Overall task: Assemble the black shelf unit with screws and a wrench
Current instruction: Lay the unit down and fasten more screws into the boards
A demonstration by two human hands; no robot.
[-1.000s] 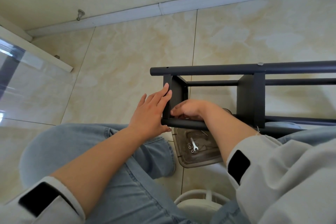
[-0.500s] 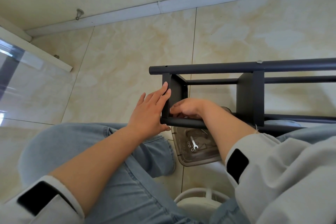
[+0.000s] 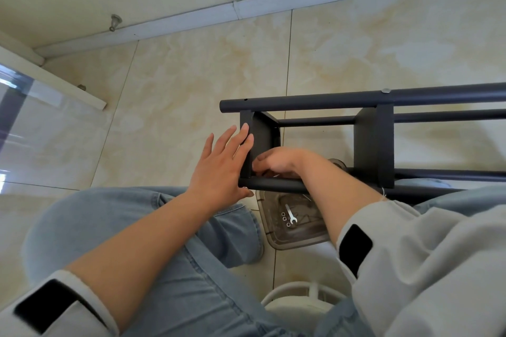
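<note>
The left hand (image 3: 221, 167) is pressing flat, fingers straight, against the end panel of the black shelf unit (image 3: 372, 142), which is lying sideways across the lap. The right hand (image 3: 276, 163) is curling inside the frame; what it is holding cannot be told. The wrench (image 3: 290, 214) is lying in a tray (image 3: 295, 242) below.

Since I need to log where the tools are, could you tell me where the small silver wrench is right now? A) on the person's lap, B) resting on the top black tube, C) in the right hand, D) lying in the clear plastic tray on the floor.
D: the wrench lies in the clear tray on the floor beside small nuts, below the shelf frame, in neither hand.
</note>
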